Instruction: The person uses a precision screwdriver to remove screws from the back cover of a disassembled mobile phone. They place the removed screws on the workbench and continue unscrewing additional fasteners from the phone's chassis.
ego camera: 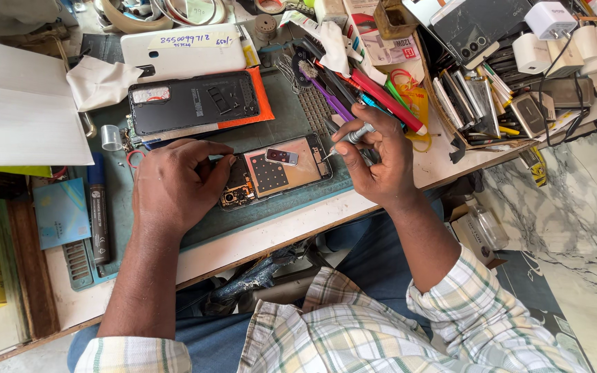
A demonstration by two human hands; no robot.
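A person is sitting at a cluttered repair table (278,235), looking down at an opened phone (274,173) lying face down on a dark green work mat (195,145) near the middle of the scene. Its back is off, so the circuit board and a copper-coloured inner plate are showing.

The left hand (174,183) is pressing down on the phone's left end, fingers curled over its edge and pinning it flat. The right hand (378,155) is pinching a slim metal screwdriver (354,136), its grip closed on the handle, with the tip angling down to the phone's right edge.

A phone this thin is likely light and stiff, but with its parts laid bare it looks fragile; the outer frame edges seem the safest places to hold.

Farther back on the mat, a second phone shell (195,102) is resting on an orange pad, with a white phone back (184,52) beyond it. To the far right, tools and pens (374,90) are fanning out, and white chargers (561,41) are crowding the corner. A dark marker (98,214) is lying at the near left.
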